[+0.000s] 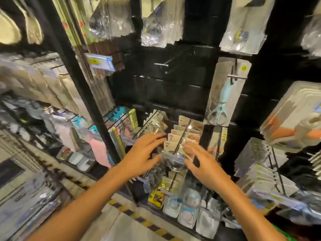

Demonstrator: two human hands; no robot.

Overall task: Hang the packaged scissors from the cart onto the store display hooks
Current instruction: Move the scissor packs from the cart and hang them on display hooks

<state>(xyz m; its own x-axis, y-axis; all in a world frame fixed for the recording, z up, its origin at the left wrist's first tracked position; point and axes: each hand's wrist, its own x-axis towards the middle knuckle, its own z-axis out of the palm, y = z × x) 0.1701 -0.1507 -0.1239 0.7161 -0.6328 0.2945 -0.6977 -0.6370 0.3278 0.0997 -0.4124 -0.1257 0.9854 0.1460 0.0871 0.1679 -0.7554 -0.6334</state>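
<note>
Two bare hands are reaching toward a black slatted display wall [173,87] crowded with hanging packets. Left hand [141,154] and right hand [203,164] are both spreading straight fingers, gripping nothing, on either side of a clear price-tag holder [173,160] at the tip of a hook loaded with carded packets [180,136]. One packaged scissors [224,94], pale blue handles, is hanging on a hook up and to the right; an empty hook [161,64] is jutting out at upper centre. Striped yellow-black tape [139,218] is running along the floor below. Motion blur is obscuring the shelves on the left.
</note>
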